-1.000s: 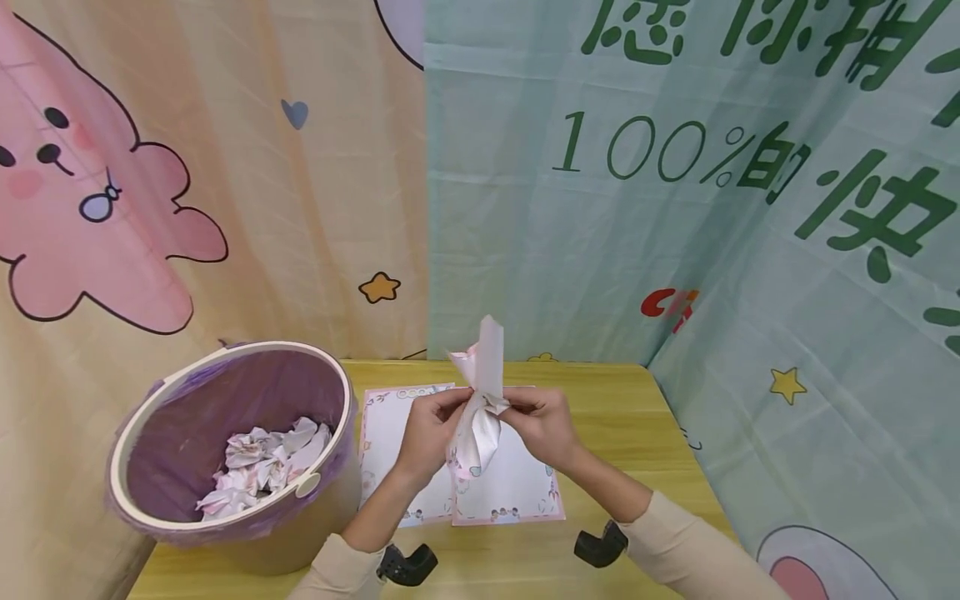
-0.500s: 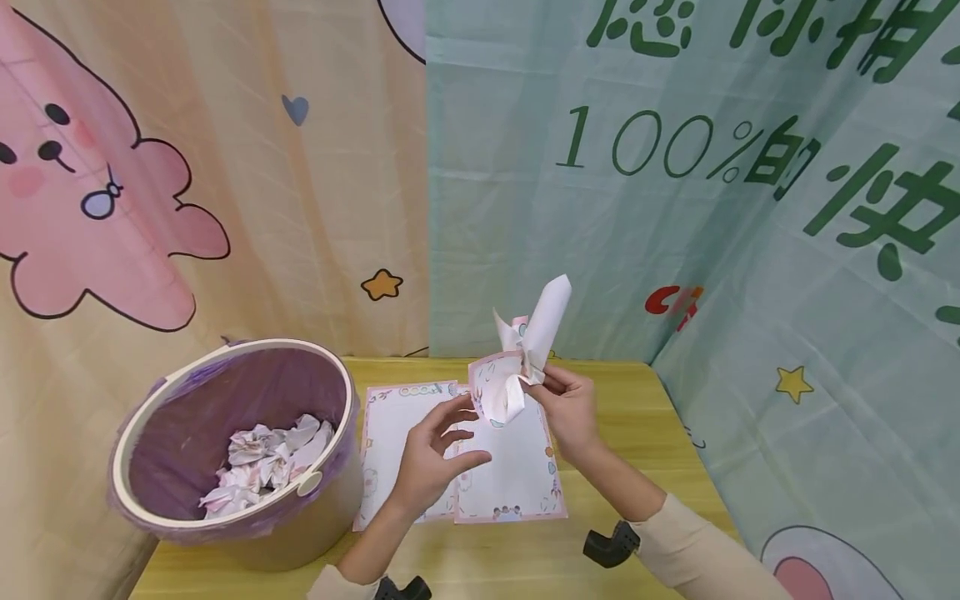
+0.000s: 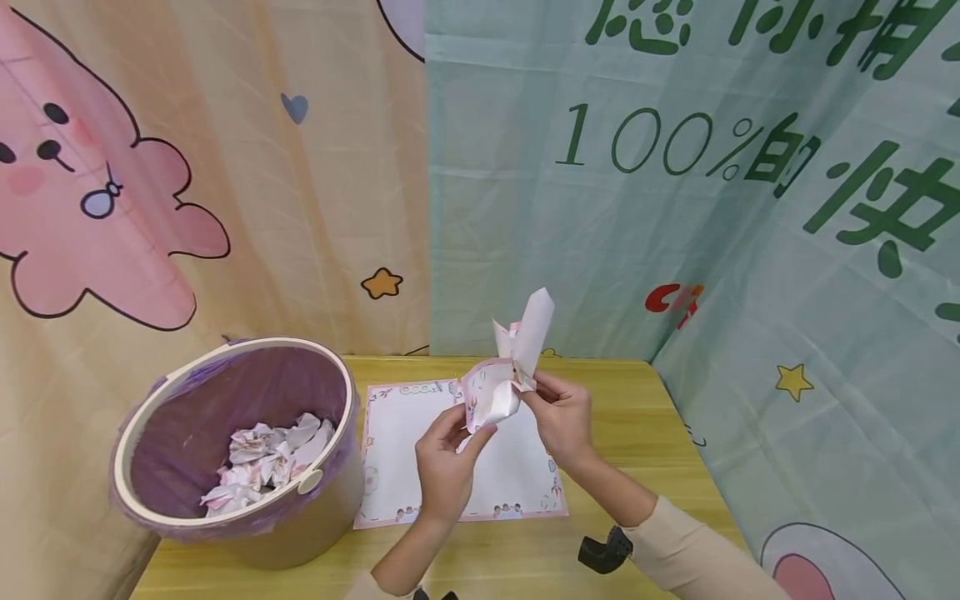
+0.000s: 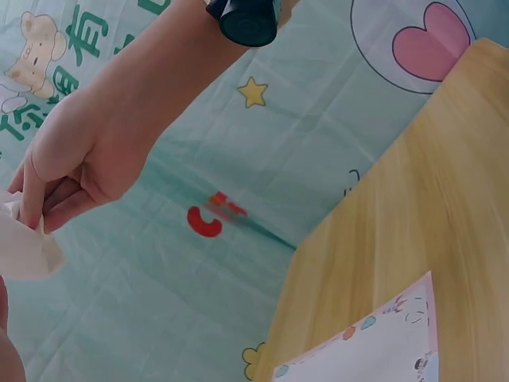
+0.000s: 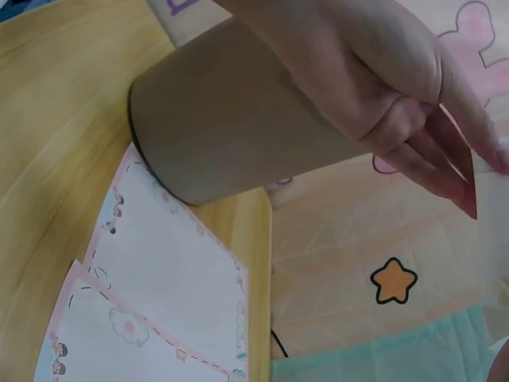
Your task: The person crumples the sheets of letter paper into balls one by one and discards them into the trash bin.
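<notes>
A crumpled sheet of paper (image 3: 493,392), white with a pink printed border, is held above the table. It is pinched together in the middle, with one rolled end sticking up. My right hand (image 3: 564,423) pinches that gathered middle; the left wrist view shows the same right hand (image 4: 91,151) on the paper. My left hand (image 3: 446,467) holds the lower left corner between thumb and fingers. In the right wrist view this left hand (image 5: 382,95) has its thumb against the paper (image 5: 493,231). Two flat bordered sheets lie below, the left sheet (image 3: 401,467) and the right sheet (image 3: 517,483).
On the left of the wooden table (image 3: 622,467) stands a beige bin (image 3: 300,533) with a purple liner (image 3: 187,425). Several crumpled papers (image 3: 262,458) lie inside it. Printed curtains (image 3: 525,217) hang behind the table and along its right side.
The left hand let go of the paper, opened, and now holds its lower corner. The right hand moved right with the paper, whose bordered flap has spread out to the left.
</notes>
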Demonstrator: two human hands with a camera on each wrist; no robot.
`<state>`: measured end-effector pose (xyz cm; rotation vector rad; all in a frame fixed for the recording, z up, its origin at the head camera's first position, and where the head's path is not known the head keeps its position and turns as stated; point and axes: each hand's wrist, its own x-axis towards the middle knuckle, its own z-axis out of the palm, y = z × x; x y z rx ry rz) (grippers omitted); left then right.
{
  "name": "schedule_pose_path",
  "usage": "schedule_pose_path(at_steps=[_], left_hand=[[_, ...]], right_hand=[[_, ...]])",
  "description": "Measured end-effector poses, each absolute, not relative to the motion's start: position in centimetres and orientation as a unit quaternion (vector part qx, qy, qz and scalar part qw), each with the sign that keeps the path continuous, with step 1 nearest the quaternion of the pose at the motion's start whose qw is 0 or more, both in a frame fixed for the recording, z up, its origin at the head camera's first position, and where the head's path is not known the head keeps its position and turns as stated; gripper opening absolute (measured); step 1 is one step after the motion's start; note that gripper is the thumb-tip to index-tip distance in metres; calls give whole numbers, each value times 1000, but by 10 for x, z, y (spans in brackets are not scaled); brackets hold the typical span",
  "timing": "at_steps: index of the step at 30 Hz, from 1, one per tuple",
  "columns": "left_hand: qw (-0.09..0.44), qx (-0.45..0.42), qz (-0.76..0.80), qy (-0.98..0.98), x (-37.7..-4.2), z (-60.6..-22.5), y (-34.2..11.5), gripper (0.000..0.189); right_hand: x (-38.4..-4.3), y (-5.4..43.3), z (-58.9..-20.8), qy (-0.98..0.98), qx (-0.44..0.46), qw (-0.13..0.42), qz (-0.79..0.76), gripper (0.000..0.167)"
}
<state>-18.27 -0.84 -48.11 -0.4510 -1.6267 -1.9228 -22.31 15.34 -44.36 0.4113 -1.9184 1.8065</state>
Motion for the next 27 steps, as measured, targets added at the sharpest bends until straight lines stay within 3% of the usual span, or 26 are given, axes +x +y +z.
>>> schedule_pose_path(at_steps=[5, 9, 13, 21, 27], left_hand=[[286, -172, -721, -607, -189, -482, -18, 13], [227, -160, -771, -574, -195, -480, -28, 18], [164, -144, -809, -546, -199, -479, -35, 9], [38, -146, -872, -466, -206, -479, -38, 27], [6, -176, -878, -446, -206, -476, -39, 25]], right_hand=[[-224, 157, -443, -703, 170, 198, 662, 28], [-224, 162, -440, -692, 178, 141, 685, 31], [-225, 167, -435, -676, 194, 81, 706, 35], [-225, 171, -432, -677, 191, 1, 711, 39], [-223, 168, -438, -661, 203, -26, 722, 39]])
